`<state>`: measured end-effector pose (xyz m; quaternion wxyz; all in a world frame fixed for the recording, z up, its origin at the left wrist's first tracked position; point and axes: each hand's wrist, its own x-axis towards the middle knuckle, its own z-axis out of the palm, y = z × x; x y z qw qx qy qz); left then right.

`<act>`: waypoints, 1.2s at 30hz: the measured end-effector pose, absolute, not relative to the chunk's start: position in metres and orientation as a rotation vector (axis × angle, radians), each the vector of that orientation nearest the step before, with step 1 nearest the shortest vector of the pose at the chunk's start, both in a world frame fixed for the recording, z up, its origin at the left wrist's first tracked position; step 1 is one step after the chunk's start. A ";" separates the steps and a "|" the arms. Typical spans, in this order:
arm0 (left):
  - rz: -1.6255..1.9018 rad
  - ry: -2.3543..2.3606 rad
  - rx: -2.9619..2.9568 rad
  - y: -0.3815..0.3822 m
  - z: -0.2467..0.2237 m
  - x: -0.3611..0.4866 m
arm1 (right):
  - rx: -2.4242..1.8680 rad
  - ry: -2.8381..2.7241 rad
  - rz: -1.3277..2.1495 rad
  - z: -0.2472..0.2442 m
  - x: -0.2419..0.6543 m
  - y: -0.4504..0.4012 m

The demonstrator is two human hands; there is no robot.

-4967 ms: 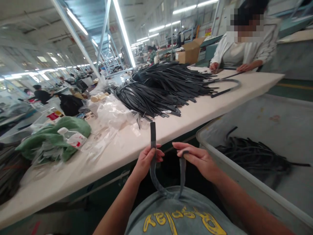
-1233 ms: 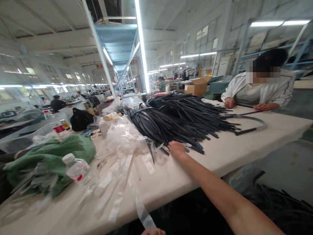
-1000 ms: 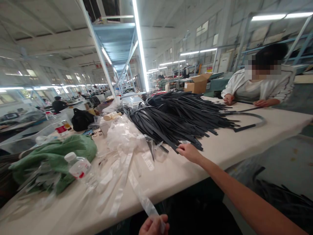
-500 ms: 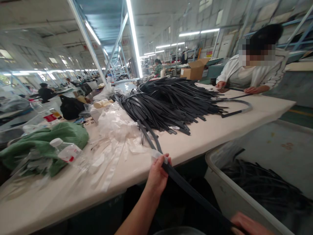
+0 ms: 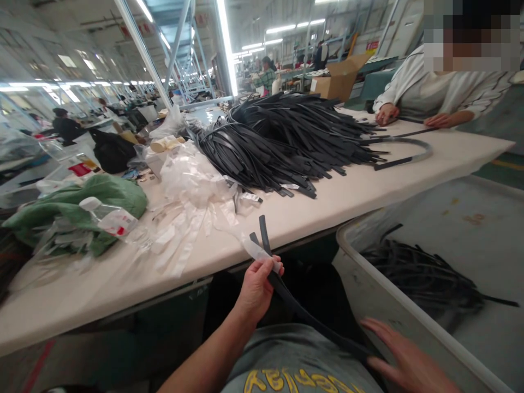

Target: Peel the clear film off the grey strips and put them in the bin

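My left hand (image 5: pixel 258 284) is closed around a black strap (image 5: pixel 301 308) and a translucent white plastic strip (image 5: pixel 257 250), just off the table's front edge. Two black ends stick up beyond the fingers. From there the strap runs down and right across my lap toward my right hand (image 5: pixel 403 355). That hand is slightly blurred, with its fingers stretched out and thumb apart, right beside the strap. Whether the thumb touches the strap I cannot tell. A large heap of black straps (image 5: pixel 278 144) lies on the table (image 5: pixel 327 199) ahead.
Crumpled white plastic strips (image 5: pixel 192 177), a plastic bottle (image 5: pixel 117 221) and a green cloth (image 5: pixel 118 194) lie on the left. At right stands a pale bin (image 5: pixel 409 297) holding black straps (image 5: pixel 426 273). Across the table, a co-worker (image 5: pixel 429 90) handles a strap.
My left hand still holds the strap, whose two far ends now stand free of the heap. My right hand's fingers have spread beside the strap. The view has tilted down.
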<state>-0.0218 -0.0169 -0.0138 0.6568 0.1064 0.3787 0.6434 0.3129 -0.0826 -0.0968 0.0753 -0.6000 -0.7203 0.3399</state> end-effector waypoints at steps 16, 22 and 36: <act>1.622 1.001 0.040 -0.055 -0.001 -0.085 | -1.009 -1.817 1.798 -0.019 0.137 -0.032; 1.555 0.916 -0.149 -0.051 -0.003 -0.088 | -1.053 -2.042 1.650 -0.009 0.153 -0.055; 1.519 0.913 -0.010 -0.060 -0.012 -0.083 | -1.216 -2.195 1.392 -0.012 0.132 -0.055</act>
